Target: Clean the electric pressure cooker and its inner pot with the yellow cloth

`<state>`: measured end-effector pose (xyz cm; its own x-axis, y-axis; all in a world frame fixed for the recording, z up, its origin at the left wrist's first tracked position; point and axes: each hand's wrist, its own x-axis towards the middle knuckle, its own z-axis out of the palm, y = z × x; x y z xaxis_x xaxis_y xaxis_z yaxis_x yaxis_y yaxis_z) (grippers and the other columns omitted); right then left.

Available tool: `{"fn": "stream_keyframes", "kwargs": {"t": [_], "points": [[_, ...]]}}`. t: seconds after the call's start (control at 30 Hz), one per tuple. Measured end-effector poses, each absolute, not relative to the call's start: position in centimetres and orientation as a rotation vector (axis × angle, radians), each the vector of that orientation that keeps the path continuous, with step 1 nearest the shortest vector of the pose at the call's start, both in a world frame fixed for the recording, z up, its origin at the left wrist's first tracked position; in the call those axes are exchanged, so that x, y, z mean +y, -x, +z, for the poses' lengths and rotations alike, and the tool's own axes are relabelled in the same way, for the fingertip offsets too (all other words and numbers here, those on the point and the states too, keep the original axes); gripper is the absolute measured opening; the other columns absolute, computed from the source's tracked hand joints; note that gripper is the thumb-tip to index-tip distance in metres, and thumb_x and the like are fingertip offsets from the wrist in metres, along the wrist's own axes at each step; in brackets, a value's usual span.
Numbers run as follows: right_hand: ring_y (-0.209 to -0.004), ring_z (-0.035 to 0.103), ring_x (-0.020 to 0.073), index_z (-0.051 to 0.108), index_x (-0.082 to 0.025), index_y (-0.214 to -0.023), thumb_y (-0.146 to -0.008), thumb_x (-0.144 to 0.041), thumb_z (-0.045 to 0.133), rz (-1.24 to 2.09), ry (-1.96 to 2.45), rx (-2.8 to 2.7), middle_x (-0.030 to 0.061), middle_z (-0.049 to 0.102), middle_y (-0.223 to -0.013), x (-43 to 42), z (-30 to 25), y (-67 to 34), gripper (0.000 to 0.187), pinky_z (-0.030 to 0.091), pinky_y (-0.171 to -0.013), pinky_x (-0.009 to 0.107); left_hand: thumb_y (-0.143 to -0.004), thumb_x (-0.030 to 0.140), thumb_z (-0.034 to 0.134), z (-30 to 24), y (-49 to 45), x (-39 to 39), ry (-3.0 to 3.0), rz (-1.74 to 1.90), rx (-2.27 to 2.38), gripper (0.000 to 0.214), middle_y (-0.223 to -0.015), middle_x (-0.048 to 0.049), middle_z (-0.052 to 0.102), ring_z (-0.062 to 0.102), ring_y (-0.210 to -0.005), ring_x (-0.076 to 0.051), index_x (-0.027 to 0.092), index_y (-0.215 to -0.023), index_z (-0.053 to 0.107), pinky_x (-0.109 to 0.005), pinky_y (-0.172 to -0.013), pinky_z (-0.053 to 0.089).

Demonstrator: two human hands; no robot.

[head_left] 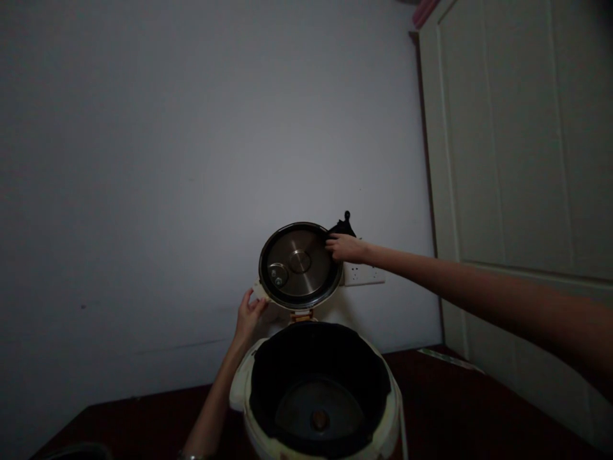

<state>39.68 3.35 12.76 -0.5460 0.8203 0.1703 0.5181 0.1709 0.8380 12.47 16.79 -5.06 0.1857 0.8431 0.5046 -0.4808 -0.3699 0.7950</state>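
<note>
The rice cooker (316, 390) has a cream plastic shell with a slight gloss. Its raised lid (300, 265) shows a smooth, brushed metal inner plate ringed by a dark rubbery seal. The hollow inside is dark and matt, with a dull metal heating plate (319, 414). The desk (450, 415) looks like dark polished wood. The wall (191, 160) is smooth matt paint.

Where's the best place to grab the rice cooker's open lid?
Take the lid by its rim at opposite edges, coming from either side, as the left hand and right hand do. It stands upright on its rear hinge, so both side edges are free.
</note>
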Motion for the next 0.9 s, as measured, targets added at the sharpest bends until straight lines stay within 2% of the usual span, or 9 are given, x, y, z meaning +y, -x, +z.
{"fn": "stream_keyframes", "kwargs": {"t": [0.1,0.17,0.33,0.5,0.57,0.77,0.9], "points": [[-0.103,0.048,0.0197,0.069,-0.019,-0.069,-0.084,-0.006,0.050,1.385,-1.295,2.104,0.0058,0.066,-0.093,3.1,14.2,-39.4,0.027,0.025,-0.101,0.038,-0.057,0.035,0.078,-4.9,-12.4,16.6,-1.333,1.455,0.383,0.078,-0.080,-0.0068,0.072,0.068,-0.072,-0.019,0.012,-0.123,0.045,-0.031,-0.074,0.053],[-0.103,0.048,0.0204,0.070,-0.018,-0.072,-0.084,-0.007,0.050,1.404,-1.339,2.092,0.0071,0.066,-0.095,2.8,13.7,-39.5,0.026,0.025,-0.101,0.039,-0.058,0.034,0.078,-4.8,-12.3,16.5,-1.338,1.457,0.379,0.077,-0.080,-0.0069,0.072,0.068,-0.072,-0.019,0.012,-0.124,0.044,-0.031,-0.074,0.053],[-0.097,0.054,0.0245,0.071,-0.012,-0.079,-0.082,-0.008,0.052,1.334,-1.497,2.101,0.0144,0.066,-0.093,2.7,9.0,-39.7,0.020,0.037,-0.089,0.040,-0.060,0.034,0.076,-4.8,-12.1,16.6,-1.368,1.439,0.373,0.075,-0.080,-0.0072,0.072,0.069,-0.073,-0.019,0.012,-0.124,0.043,-0.032,-0.074,0.053],[-0.089,0.061,0.0221,0.070,-0.014,-0.089,-0.079,-0.006,0.054,1.132,-1.581,2.198,0.0125,0.067,-0.092,3.3,3.3,-37.4,0.021,0.046,-0.071,0.030,-0.062,0.033,0.076,-4.7,-12.0,16.5,-1.401,1.444,0.394,0.073,-0.079,-0.0063,0.071,0.068,-0.070,-0.018,0.013,-0.123,0.042,-0.030,-0.071,0.052],[-0.087,0.063,0.0226,0.068,-0.012,-0.095,-0.077,-0.004,0.054,1.072,-1.626,2.238,0.0144,0.066,-0.096,3.7,1.8,-35.8,0.024,0.047,-0.067,0.029,-0.061,0.034,0.076,-4.6,-11.9,16.2,-1.399,1.443,0.394,0.074,-0.077,-0.0059,0.071,0.068,-0.069,-0.018,0.012,-0.122,0.041,-0.030,-0.071,0.052],[-0.085,0.065,0.0206,0.064,-0.015,-0.106,-0.079,-0.013,0.055,0.885,-1.673,2.481,0.0122,0.066,-0.101,5.9,0.8,-30.5,0.028,0.047,-0.066,0.026,-0.058,0.040,0.076,-4.3,-12.1,15.9,-1.424,1.418,0.372,0.068,-0.077,-0.0040,0.070,0.068,-0.070,-0.018,0.015,-0.112,0.043,-0.031,-0.071,0.052],[-0.088,0.065,0.0201,0.066,-0.013,-0.098,-0.080,-0.012,0.051,0.806,-1.724,2.668,0.0129,0.067,-0.100,8.6,1.7,-27.8,0.023,0.044,-0.068,0.024,-0.054,0.040,0.078,-4.6,-12.3,16.6,-1.383,1.420,0.388,0.070,-0.075,-0.0028,0.070,0.067,-0.068,-0.017,0.017,-0.110,0.042,-0.029,-0.070,0.051]]}}
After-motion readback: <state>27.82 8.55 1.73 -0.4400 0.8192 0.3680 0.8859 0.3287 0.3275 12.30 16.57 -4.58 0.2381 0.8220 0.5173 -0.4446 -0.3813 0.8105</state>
